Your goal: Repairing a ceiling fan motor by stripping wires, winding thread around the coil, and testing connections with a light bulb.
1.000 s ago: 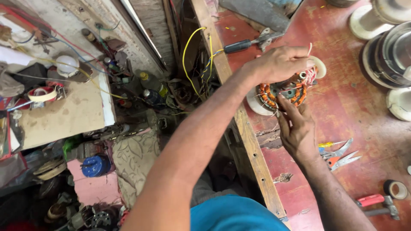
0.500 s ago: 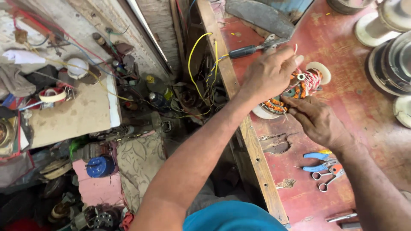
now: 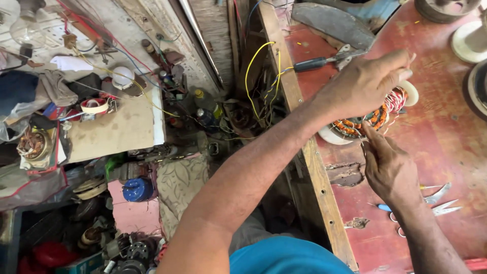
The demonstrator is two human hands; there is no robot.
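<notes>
Motor winding (image 3: pixel 378 117): orange-and-red coil on a white base, on the red desk (image 3: pixel 446 147), upper right of the frame.
Left hand (image 3: pixel 365 83): your fingers pinch a thin strand above the coil.
Right hand (image 3: pixel 388 167): your fingers pressed together at the coil's lower edge.
Scissors (image 3: pixel 431 200): lower right.

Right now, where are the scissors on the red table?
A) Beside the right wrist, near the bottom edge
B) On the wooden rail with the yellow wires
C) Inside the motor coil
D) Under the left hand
A: the scissors lie flat on the red table just beside the right hand, apart from the motor coil.
</notes>
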